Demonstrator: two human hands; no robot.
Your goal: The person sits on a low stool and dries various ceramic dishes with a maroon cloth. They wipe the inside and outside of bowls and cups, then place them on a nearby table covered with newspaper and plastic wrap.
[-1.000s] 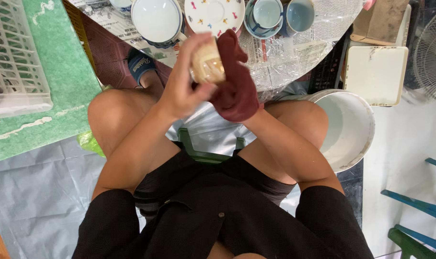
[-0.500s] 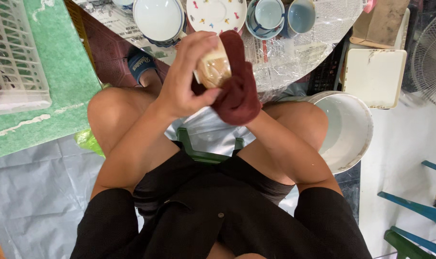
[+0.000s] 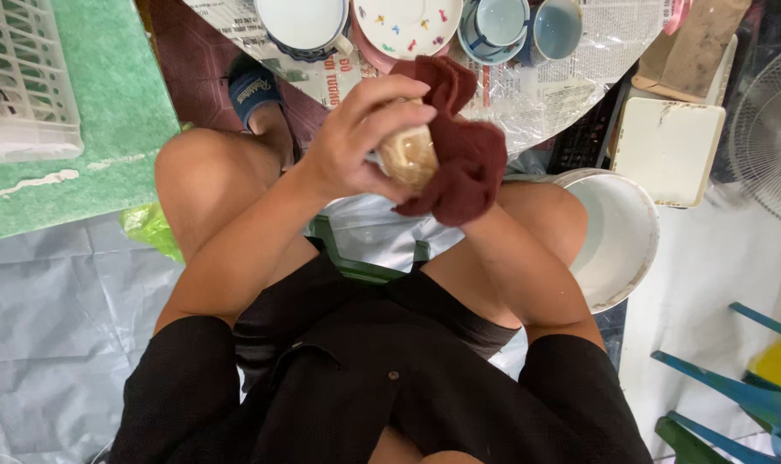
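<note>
Beige, rounded ceramic cup (image 3: 407, 155) sat clasped in the left hand (image 3: 356, 142), fingers curled over its top, above the person's lap. Dark red cloth (image 3: 459, 155) wrapped the right hand (image 3: 463, 185), whose fingers stayed hidden, pressed against the cup's glossy side. Just beyond lay the round table's plastic-covered edge (image 3: 536, 103) with stacked pale blue cups (image 3: 502, 21); a white bucket (image 3: 618, 232) stood near the right knee
</note>
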